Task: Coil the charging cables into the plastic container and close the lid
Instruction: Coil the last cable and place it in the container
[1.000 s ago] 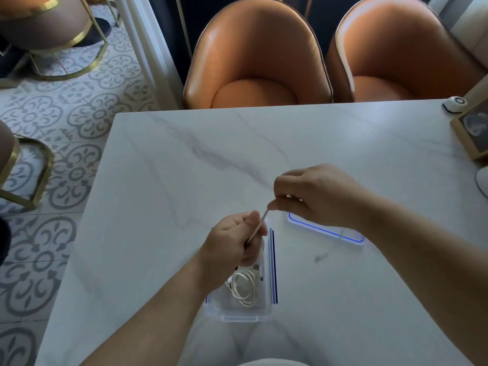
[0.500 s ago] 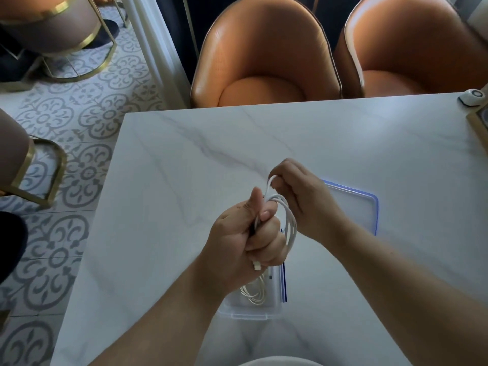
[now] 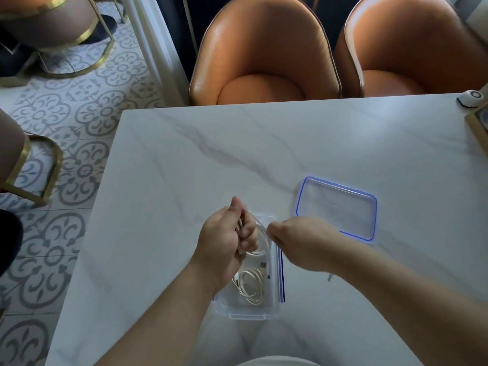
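Layout around the plastic container (image 3: 247, 309) on the table (image 3: 184, 159)

A coiled cable (image 3: 250, 286) is held inside the container; the left hand (image 3: 224, 241) and right hand (image 3: 298, 241) are placed above its far end, a second cable (image 3: 260, 240) gripped between them. The lid (image 3: 336, 207) is laid to the container's far right, apart. Two chairs (image 3: 264, 54) are set behind the table.

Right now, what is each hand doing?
Left hand: closed around the loops of a white cable.
Right hand: pinching the same cable above the container.

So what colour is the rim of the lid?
Blue, around a clear lid; the head view shows it.
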